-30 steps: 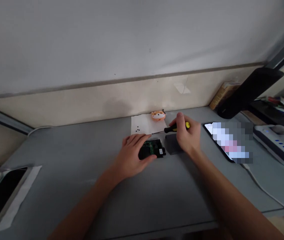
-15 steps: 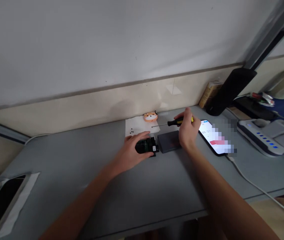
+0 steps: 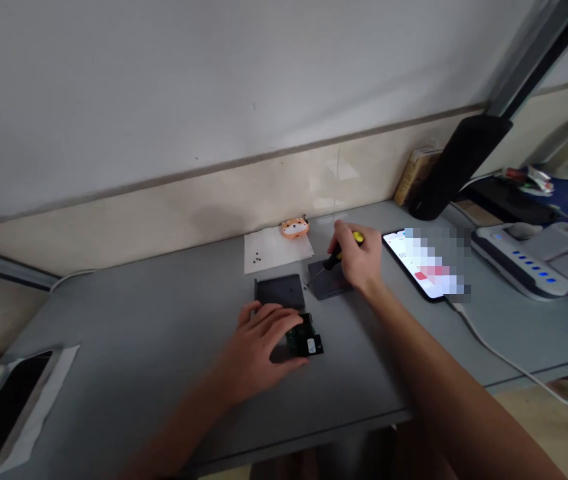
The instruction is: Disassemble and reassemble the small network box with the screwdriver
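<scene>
Left hand [image 3: 264, 341], fingers spread, rests on a green circuit board [image 3: 305, 337] at centre; up-right, right hand [image 3: 360, 261] clenches a screwdriver [image 3: 338, 253] slanting down-left over a grey casing [image 3: 325, 287]

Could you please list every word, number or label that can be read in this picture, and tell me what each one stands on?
Nothing here can be read for certain.
On the phone: screen mostly blurred out; faint digits at its far end, illegible.
On the circuit board under the left hand: a small white label, too small to read.
On the brown box behind the phone: print too blurred to read.
</scene>
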`<state>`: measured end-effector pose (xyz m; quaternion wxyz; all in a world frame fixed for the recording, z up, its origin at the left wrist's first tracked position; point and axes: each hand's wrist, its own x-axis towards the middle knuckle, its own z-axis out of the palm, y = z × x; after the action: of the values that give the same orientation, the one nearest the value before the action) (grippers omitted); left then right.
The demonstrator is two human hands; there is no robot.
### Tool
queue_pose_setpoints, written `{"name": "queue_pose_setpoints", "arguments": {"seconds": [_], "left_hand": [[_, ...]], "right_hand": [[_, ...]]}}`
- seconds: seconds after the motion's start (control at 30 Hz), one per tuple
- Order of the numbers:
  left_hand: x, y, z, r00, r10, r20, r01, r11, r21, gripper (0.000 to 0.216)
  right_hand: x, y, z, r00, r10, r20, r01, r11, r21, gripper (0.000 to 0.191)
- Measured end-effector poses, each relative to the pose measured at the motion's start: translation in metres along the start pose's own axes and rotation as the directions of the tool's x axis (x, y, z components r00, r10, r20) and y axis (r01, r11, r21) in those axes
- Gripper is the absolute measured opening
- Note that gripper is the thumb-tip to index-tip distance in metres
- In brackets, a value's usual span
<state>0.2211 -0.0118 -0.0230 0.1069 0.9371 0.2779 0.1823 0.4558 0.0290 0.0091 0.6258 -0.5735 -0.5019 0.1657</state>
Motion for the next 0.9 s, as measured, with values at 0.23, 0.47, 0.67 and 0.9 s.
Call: {"name": "queue_pose_setpoints", "arguments": {"seconds": [0.23, 0.47, 0.67, 0.9], "left_hand": [[0.021, -0.006, -0.008, 0.992, -0.12, -0.05, 0.119, 0.993, -0.013, 0.034], [0.062, -0.03, 0.005, 0.98, -0.194, -0.033, 0.193, 0.981, -0.026, 0.01], [0.074, -0.043, 0.0, 0.993, -0.103, -0.063, 0.101, 0.995, -0.025, 0.016], [0.111, -0.081, -0.008, 0.981, -0.192, -0.029, 0.194, 0.971, 0.142, 0.014]], "right_hand": [[-0.004, -0.003, 0.003, 0.998, -0.032, 0.057, 0.032, 0.999, 0.002, 0.049], [0.0, -0.001, 0.002, 0.997, 0.061, -0.051, -0.055, 0.992, 0.11, 0.049], [0.006, 0.002, -0.002, 0.977, 0.15, -0.152, -0.125, 0.978, 0.167, 0.048], [0.012, 0.011, -0.002, 0.893, 0.306, -0.329, -0.246, 0.946, 0.211, 0.044]]}}
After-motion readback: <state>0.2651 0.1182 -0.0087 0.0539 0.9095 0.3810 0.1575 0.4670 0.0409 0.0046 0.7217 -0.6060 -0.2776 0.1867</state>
